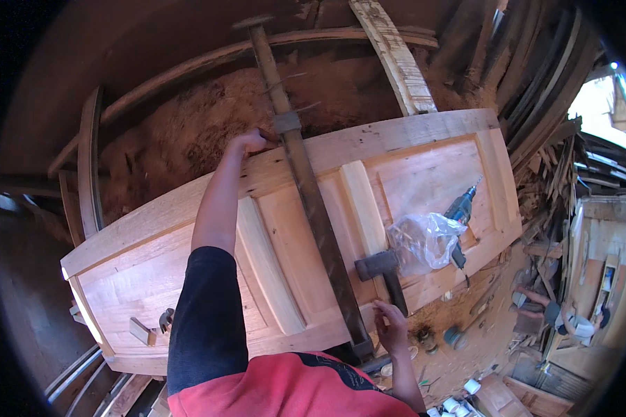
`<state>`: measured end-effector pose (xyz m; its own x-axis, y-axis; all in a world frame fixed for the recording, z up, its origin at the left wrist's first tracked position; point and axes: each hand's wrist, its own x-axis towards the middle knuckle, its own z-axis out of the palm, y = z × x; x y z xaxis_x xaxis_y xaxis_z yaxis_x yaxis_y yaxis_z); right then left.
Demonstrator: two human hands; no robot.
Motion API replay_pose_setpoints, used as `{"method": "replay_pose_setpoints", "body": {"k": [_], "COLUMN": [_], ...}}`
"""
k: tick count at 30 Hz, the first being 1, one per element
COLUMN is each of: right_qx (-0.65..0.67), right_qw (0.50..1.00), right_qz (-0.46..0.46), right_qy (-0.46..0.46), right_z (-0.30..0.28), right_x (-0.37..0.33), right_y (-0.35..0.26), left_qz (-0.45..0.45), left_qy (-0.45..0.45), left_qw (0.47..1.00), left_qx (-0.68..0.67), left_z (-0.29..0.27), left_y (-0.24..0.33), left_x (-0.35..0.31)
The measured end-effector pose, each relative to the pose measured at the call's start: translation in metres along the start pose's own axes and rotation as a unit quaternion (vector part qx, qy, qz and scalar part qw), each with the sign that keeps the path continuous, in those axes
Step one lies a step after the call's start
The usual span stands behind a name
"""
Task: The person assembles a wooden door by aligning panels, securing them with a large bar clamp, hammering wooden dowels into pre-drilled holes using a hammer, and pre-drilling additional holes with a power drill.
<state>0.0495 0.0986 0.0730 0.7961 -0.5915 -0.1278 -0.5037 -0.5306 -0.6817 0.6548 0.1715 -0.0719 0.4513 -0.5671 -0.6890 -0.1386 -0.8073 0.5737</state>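
A panelled wooden door point(278, 257) lies flat before me. Across its width runs a long dark metal bar clamp point(321, 240). At the far edge my left hand point(254, 141) is closed at the clamp, just left of its bar and beside the jaw block point(286, 122); its fingertips are partly hidden. My right hand point(392, 328) is at the near edge, fingers loosely bent and apart, holding nothing visible. Just above it, a dark mallet point(377, 265) rests on the door with its handle pointing toward me.
A power drill point(459, 208) and a clear plastic bag point(424, 240) lie on the door's right panel. A wood block point(142, 332) and hammer head point(165, 320) are at left. Beams point(396, 59) support the door. Stacked boards point(542, 76) stand right; another person point(577, 323) is beyond.
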Motion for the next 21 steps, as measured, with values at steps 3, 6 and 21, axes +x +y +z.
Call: {"method": "replay_pose_setpoints", "body": {"k": [3,6,21], "right_qx": [-0.031,-0.008,-0.057], "right_qw": [0.997,0.996,0.997], "right_qz": [-0.056,-0.064,-0.033], "right_qy": [-0.035,-0.058,-0.050], "right_z": [0.017,0.030,0.113], "right_x": [0.028,0.050,0.130], "right_y": [-0.016,-0.025,-0.051], "left_qz": [0.020,0.047,-0.055], "left_qy": [-0.012,0.001,-0.034], "left_qw": [0.997,0.989,0.948], "left_qx": [-0.077,-0.142,-0.313], "left_z": [0.005,0.010,0.009], "left_y": [-0.001,-0.016,-0.010], "left_x": [-0.002,0.010,-0.007]}}
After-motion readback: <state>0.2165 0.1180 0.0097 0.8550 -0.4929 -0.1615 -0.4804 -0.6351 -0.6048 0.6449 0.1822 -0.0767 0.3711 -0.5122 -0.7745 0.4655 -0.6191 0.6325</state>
